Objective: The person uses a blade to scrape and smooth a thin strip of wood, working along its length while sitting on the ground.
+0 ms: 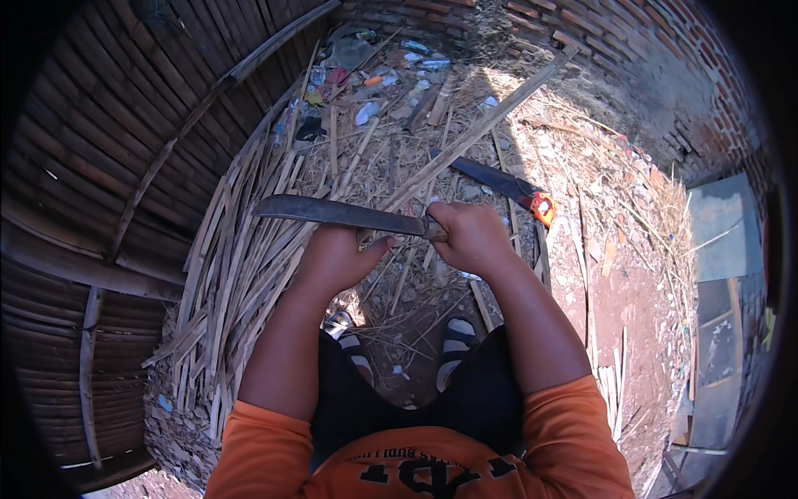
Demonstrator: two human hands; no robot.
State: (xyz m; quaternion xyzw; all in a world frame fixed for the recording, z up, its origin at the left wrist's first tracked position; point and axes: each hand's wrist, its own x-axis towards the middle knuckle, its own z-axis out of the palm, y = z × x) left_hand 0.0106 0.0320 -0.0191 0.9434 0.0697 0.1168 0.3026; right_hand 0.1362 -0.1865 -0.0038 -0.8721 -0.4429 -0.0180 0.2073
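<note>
Here right hand [470, 237] fingers clenched round machete [341, 214] handle.

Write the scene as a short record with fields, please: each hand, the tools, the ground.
right hand: closed on the handle of a machete, blade pointing left
left hand: under the blade, on a thin bamboo strip
saw: on the ground beyond the hands, orange handle
slats: pile of split bamboo at the left
ground: dry soil with shavings
wall: brick, at the far right
</note>
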